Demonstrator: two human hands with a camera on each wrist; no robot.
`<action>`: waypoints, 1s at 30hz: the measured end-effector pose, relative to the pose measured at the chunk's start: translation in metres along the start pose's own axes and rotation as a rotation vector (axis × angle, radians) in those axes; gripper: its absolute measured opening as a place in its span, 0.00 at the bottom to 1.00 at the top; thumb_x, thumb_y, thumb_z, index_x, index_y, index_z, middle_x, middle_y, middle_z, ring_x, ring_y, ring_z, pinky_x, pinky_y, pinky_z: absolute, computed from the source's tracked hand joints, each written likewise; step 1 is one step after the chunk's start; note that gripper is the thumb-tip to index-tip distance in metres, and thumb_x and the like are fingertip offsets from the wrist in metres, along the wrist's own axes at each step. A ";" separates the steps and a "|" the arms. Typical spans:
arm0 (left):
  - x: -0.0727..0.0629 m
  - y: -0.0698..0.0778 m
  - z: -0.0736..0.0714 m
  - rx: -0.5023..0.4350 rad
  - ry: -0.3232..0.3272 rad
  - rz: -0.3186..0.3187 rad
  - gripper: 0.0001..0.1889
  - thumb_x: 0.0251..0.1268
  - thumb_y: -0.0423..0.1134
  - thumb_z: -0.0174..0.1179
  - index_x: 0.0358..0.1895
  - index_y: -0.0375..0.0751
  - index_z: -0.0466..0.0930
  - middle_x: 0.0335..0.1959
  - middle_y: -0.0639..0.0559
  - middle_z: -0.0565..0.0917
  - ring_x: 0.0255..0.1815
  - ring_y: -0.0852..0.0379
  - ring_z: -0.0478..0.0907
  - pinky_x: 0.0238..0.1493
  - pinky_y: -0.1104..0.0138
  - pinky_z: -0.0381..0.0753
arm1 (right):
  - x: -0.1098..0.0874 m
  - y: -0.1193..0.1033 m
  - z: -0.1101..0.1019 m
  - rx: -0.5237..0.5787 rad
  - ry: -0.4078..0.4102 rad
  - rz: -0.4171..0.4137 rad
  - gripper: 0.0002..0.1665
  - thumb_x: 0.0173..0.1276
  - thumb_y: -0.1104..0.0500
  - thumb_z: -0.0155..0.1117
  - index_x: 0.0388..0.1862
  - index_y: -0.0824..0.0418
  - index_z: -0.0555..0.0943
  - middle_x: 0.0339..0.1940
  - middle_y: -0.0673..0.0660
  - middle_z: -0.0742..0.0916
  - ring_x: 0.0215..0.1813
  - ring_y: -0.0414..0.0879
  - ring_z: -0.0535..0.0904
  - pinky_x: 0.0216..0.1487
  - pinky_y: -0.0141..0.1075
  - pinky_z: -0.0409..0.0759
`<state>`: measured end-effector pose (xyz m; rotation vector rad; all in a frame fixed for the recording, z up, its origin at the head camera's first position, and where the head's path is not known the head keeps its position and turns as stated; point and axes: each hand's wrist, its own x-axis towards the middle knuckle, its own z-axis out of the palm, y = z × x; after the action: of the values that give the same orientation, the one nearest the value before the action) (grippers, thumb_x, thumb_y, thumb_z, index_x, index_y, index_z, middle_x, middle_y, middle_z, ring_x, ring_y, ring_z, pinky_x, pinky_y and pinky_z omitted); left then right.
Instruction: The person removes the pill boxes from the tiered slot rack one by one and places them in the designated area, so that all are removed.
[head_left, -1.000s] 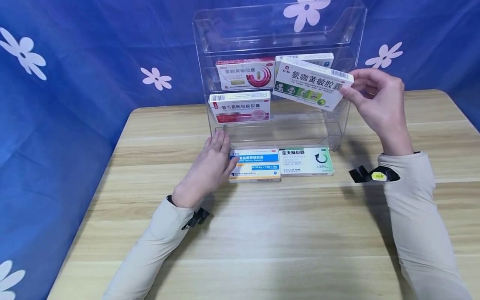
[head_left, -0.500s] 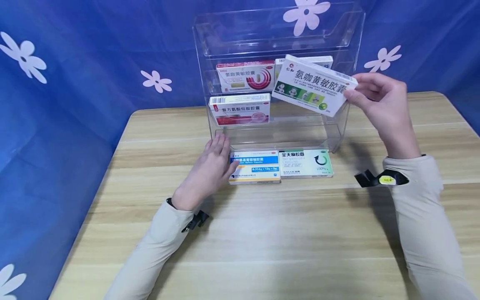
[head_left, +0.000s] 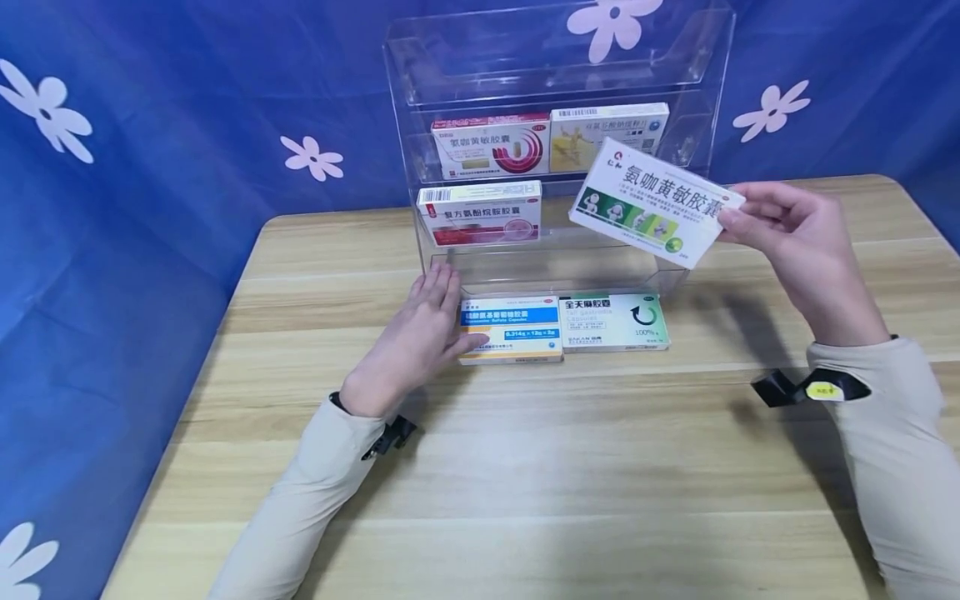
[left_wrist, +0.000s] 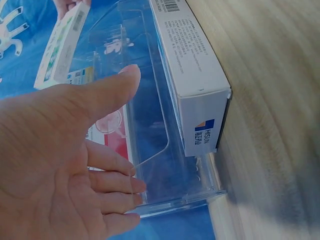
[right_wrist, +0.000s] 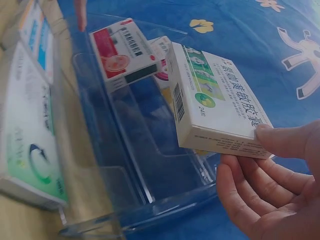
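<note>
Hanging tilted in midair, a green-striped box [head_left: 652, 202] was pinched at 1 end by the right hand [head_left: 806, 254].
It was held before the clear rack [head_left: 558, 265]; 3 boxes [head_left: 491, 150] were shelved there, 2 cartons [head_left: 517, 325] lined up at its foot. At the rack's lower left, the left hand [head_left: 412, 337] was held with fingers extended, nothing gripped.

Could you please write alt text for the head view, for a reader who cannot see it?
A person's right hand holds a tilted white-and-green capsule box before a clear plastic rack bearing three other medicine boxes. The left hand is near the rack's lower left, beside two capsule boxes lying on a wood-grain table.
</note>
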<state>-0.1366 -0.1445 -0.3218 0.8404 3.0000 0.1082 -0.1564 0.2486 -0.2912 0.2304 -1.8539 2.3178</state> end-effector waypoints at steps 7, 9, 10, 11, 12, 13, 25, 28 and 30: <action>-0.001 0.000 -0.002 -0.023 -0.016 0.002 0.51 0.62 0.61 0.59 0.70 0.18 0.53 0.73 0.25 0.50 0.76 0.35 0.44 0.75 0.50 0.45 | -0.015 0.004 -0.014 -0.025 -0.016 0.095 0.15 0.61 0.75 0.65 0.46 0.66 0.84 0.36 0.57 0.88 0.35 0.43 0.86 0.38 0.30 0.84; -0.001 0.000 -0.002 -0.028 -0.031 -0.002 0.51 0.62 0.61 0.59 0.71 0.19 0.51 0.73 0.26 0.49 0.76 0.36 0.42 0.75 0.51 0.43 | -0.020 0.006 -0.018 -0.008 -0.024 0.130 0.16 0.61 0.75 0.64 0.47 0.65 0.84 0.37 0.57 0.88 0.38 0.43 0.86 0.39 0.30 0.85; -0.001 -0.001 -0.002 -0.029 -0.037 -0.004 0.51 0.62 0.61 0.59 0.71 0.19 0.51 0.74 0.26 0.48 0.76 0.36 0.41 0.76 0.51 0.43 | -0.022 0.007 -0.020 0.003 -0.032 0.147 0.16 0.62 0.76 0.63 0.47 0.65 0.84 0.38 0.58 0.88 0.38 0.43 0.86 0.39 0.31 0.84; -0.001 -0.001 -0.003 -0.029 -0.042 -0.005 0.51 0.62 0.61 0.59 0.71 0.19 0.50 0.74 0.26 0.48 0.76 0.36 0.41 0.76 0.51 0.42 | -0.025 0.008 -0.022 0.011 -0.039 0.162 0.16 0.62 0.76 0.63 0.47 0.64 0.84 0.38 0.58 0.88 0.39 0.44 0.86 0.40 0.31 0.84; -0.001 -0.001 -0.003 -0.027 -0.047 -0.006 0.51 0.64 0.61 0.58 0.71 0.19 0.50 0.74 0.26 0.48 0.76 0.36 0.41 0.76 0.51 0.42 | -0.027 0.009 -0.024 0.013 -0.046 0.173 0.16 0.62 0.76 0.62 0.47 0.64 0.84 0.38 0.58 0.87 0.40 0.44 0.86 0.41 0.31 0.84; -0.001 -0.001 -0.003 -0.027 -0.049 -0.009 0.50 0.65 0.61 0.56 0.71 0.19 0.50 0.74 0.26 0.48 0.76 0.36 0.41 0.76 0.51 0.42 | -0.028 0.010 -0.025 0.017 -0.051 0.183 0.17 0.63 0.76 0.62 0.48 0.64 0.83 0.39 0.58 0.87 0.40 0.44 0.86 0.41 0.31 0.84; -0.001 0.000 -0.003 -0.075 -0.074 -0.051 0.35 0.79 0.52 0.32 0.73 0.22 0.46 0.75 0.29 0.45 0.77 0.37 0.38 0.76 0.52 0.38 | -0.044 0.017 -0.035 -0.055 -0.072 0.244 0.16 0.64 0.76 0.61 0.47 0.62 0.83 0.40 0.57 0.87 0.42 0.43 0.85 0.43 0.32 0.84; -0.002 0.000 -0.003 -0.079 -0.071 -0.052 0.34 0.79 0.51 0.30 0.73 0.22 0.46 0.75 0.30 0.45 0.77 0.38 0.39 0.76 0.52 0.38 | -0.046 0.018 -0.037 -0.062 -0.091 0.250 0.17 0.65 0.76 0.59 0.47 0.62 0.84 0.41 0.56 0.87 0.43 0.43 0.85 0.43 0.32 0.84; -0.002 -0.001 -0.003 -0.085 -0.069 -0.052 0.34 0.80 0.50 0.30 0.73 0.23 0.47 0.75 0.30 0.45 0.77 0.38 0.39 0.76 0.52 0.39 | -0.048 0.019 -0.038 -0.104 -0.101 0.263 0.17 0.66 0.74 0.59 0.47 0.59 0.85 0.41 0.55 0.88 0.42 0.42 0.85 0.42 0.29 0.84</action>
<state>-0.1349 -0.1463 -0.3192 0.7425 2.9269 0.1990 -0.1145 0.2799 -0.3284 0.0960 -2.1644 2.4045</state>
